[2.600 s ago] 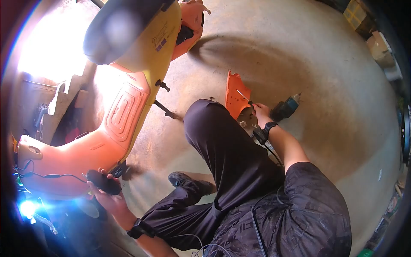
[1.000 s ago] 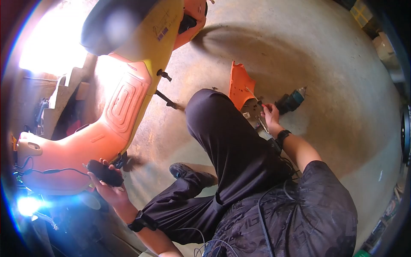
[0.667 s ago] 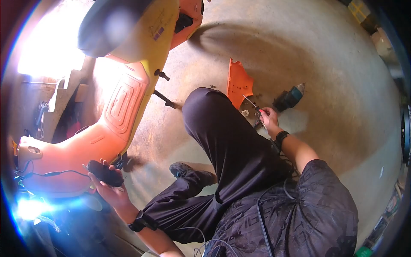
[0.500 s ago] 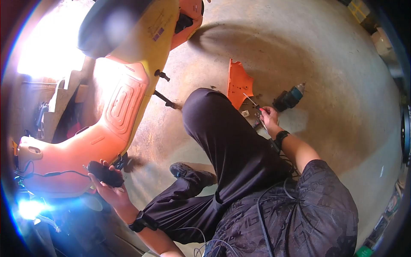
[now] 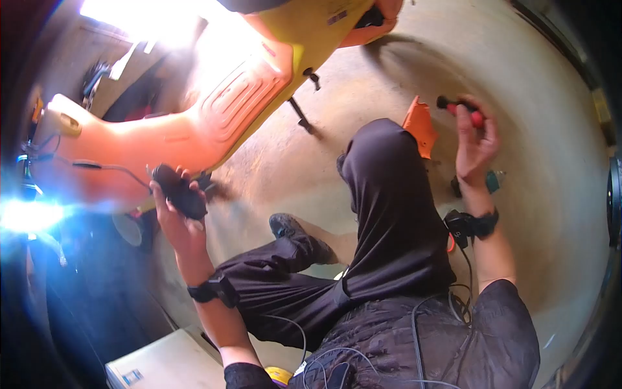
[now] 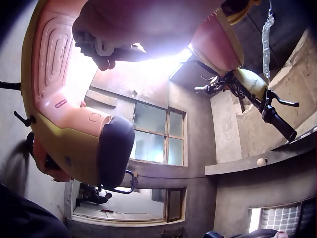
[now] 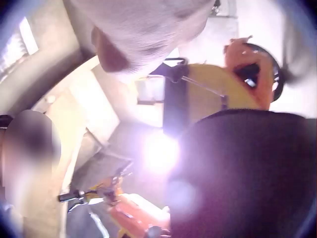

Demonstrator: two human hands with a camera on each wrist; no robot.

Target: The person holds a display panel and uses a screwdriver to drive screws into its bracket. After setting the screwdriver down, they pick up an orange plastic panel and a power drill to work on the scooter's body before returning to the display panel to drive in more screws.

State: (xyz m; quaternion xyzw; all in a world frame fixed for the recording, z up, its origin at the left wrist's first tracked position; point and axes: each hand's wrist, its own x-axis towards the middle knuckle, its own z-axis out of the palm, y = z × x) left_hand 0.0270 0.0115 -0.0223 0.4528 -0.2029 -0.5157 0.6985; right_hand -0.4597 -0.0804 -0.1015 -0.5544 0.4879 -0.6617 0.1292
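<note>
My left hand (image 5: 183,230) holds up a black rounded device (image 5: 179,192) beside the scooter; a thin dark cable (image 5: 107,165) runs to its upper end. In the left wrist view, the palm and fingers cover the top, and part of the device shows at the fingertips. My right hand (image 5: 477,152) is raised over the floor at the right and grips a screwdriver (image 5: 475,118) by its red and black handle. Its shaft does not show. In the right wrist view, this hand fills the top and the screwdriver is out of sight.
The orange and yellow scooter (image 5: 188,139) stands at left, its side stand (image 5: 300,117) down. An orange panel (image 5: 422,128) lies beyond my raised knee (image 5: 385,152). A green and black power drill (image 5: 494,181) lies partly behind my right wrist. A pale box (image 5: 162,363) is at lower left.
My right hand has lifted the screwdriver from the orange panel, up and to the right. The head view has swung left, shifting everything rightward. My left hand still holds the black device.
</note>
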